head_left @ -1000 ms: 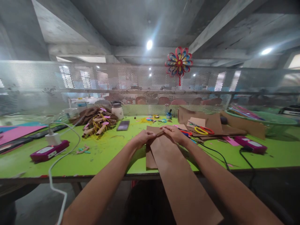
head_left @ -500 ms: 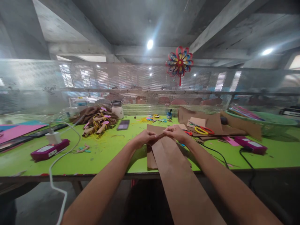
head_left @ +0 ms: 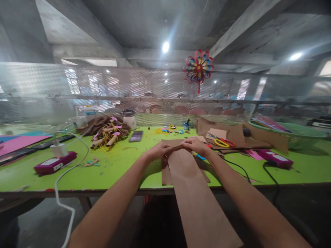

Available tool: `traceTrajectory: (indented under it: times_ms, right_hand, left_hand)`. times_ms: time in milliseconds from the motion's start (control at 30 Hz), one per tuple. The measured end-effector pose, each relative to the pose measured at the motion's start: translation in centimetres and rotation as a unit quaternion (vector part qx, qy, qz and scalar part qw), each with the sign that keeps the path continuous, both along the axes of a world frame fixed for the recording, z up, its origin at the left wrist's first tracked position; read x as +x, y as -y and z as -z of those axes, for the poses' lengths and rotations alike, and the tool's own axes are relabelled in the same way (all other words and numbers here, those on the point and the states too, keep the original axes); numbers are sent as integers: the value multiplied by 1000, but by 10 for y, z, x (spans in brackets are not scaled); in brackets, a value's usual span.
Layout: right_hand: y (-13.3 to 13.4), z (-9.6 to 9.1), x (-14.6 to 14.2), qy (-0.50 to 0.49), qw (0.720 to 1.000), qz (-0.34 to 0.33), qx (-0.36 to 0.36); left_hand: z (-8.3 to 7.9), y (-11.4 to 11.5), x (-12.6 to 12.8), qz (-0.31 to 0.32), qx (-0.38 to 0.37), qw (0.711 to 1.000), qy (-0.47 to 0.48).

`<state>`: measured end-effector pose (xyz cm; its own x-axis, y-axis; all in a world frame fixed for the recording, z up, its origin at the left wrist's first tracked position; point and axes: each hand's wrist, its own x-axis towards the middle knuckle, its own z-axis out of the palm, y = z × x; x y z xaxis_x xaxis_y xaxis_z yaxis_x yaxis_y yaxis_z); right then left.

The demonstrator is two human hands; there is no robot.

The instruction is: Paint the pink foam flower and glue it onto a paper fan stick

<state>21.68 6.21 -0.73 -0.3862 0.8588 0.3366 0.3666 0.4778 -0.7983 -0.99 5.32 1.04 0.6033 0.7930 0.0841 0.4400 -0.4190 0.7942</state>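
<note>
Currently, left hand (head_left: 160,150) and right hand (head_left: 195,145) both pinch the upper end of a brown paper strip (head_left: 196,196), centre of frame; strip runs to bottom edge, right of centre. Brown sheet (head_left: 167,174) beneath, on green desk (head_left: 119,177). Yellow-handled scissors (head_left: 221,143) right of centre.

I see room for a hand over the bright green tabletop (head_left: 110,170) left of centre, between the looping white cable (head_left: 72,217) and the left hand (head_left: 159,151). A heap of brown paper rolls with yellow strings (head_left: 111,140) blocks the way above. At bottom centre, the long brown paper strip (head_left: 199,196) obstructs me; right of centre, yellow-handled scissors (head_left: 221,143) do (a thin black cable (head_left: 244,170) too).
</note>
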Motion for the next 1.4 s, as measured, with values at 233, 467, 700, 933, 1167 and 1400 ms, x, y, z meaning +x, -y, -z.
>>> traceTrajectory:
  times_ms: [233, 467, 700, 933, 1167, 1400]
  right_hand:
    - [4, -2, -3, 43, 999, 5, 1]
    - [8, -2, -9, 19, 1000, 18, -13]
    - [10, -3, -14, 78, 996, -27, 14]
    - [10, 1, -19, 30, 999, -17, 0]
    - [4, -2, -8, -96, 994, -4, -59]
    - [10, -7, -9, -272, 950, -93, -127]
  left_hand:
    - [5, -5, -2, 39, -11, 998, -39]
    - [1, -3, 2, 11, 92, 994, -51]
    - [5, -9, 2, 17, 152, 985, -82]
    - [5, -6, 5, 16, 107, 992, -61]
    - [1, -10, -1, 2, 87, 996, 2]
    - [-3, 2, 0, 16, -49, 988, 143]
